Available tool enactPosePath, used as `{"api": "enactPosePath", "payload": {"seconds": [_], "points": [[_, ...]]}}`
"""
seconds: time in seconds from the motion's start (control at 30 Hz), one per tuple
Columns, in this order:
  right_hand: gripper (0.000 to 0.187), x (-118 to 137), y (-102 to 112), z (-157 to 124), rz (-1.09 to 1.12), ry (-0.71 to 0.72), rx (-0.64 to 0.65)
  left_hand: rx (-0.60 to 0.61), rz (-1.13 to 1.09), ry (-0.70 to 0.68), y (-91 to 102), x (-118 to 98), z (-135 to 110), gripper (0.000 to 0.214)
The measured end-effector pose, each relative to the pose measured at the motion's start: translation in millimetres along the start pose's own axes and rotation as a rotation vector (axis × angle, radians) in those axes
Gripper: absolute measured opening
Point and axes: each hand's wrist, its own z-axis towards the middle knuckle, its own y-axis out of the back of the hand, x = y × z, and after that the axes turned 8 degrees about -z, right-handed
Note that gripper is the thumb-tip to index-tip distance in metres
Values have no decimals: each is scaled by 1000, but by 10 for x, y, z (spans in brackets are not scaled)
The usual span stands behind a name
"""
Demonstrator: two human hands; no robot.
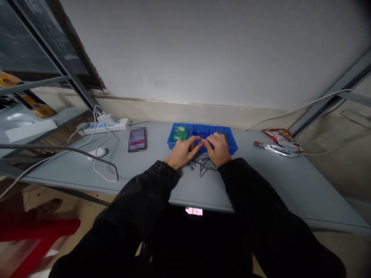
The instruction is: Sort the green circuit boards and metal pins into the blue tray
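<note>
My left hand and my right hand meet over the middle of a blue three-compartment plastic tray, their fingertips pinched together on a small metal part. A green packet lies in the tray's left compartment. My right hand hides most of the right compartment, where dark small parts show. Just in front of the tray, a loose pile of small dark metal pins lies on the grey table, close below my hands.
A white power strip, white mouse and pixelated phone sit left on the table, among loose cables. Torn red and foil packets lie to the right. A wall stands behind, with metal shelving at both sides and a red stool low left.
</note>
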Motion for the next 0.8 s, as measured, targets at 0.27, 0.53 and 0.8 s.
{"api": "enactPosePath", "payload": {"seconds": [0.27, 0.53, 0.8], "points": [[44, -1, -9, 0, 46, 42, 18, -15, -34, -62, 12, -22, -6, 15], [30, 53, 65, -2, 146, 19, 70, -103, -122, -38, 53, -41, 22, 16], [22, 9, -26, -9, 123, 41, 49, -43, -226, 9, 35, -5, 28, 23]]}}
